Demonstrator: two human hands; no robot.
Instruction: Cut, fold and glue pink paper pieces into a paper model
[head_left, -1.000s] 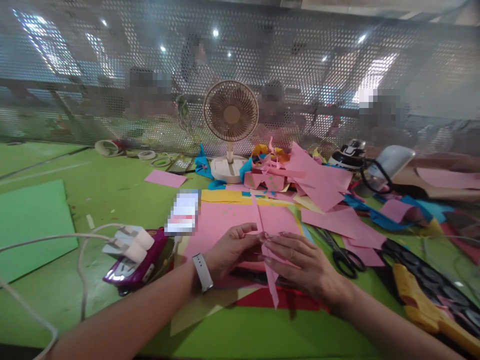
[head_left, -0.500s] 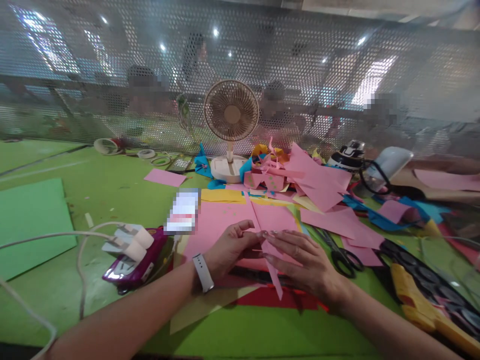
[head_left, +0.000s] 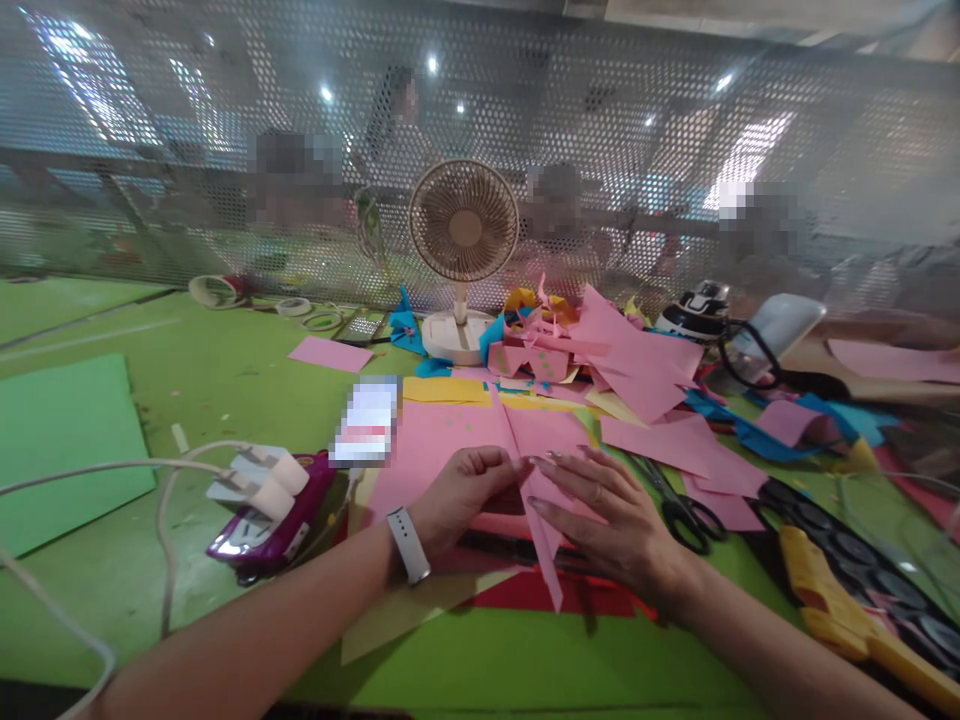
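Front and centre, a pink paper strip is slanting between the two hands, its far end pointing towards the desk fan and its near tip hanging out over a piece of red paper. The left hand, a white watch band circling its wrist, is pinching the strip's edge, thumb and forefinger closing on it. Over on the other side, the right hand is lying palm down across the strip, fingers slightly spreading and their tips nearly meeting the left ones; whether it is gripping or merely pressing, one cannot tell. Beneath all this, larger pink paper is covering the middle of the green tabletop.

Just right of the right hand, black-handled scissors are lying with their handles facing the person, and nearer the corner a yellow tool is resting beside a black tray-like piece. To the left, a smartphone is sitting by the pink paper, its screen blurring into blocks, while white charger plugs are perching on a purple power strip. Behind, pink paper scraps are heaping up beside the fan's base.
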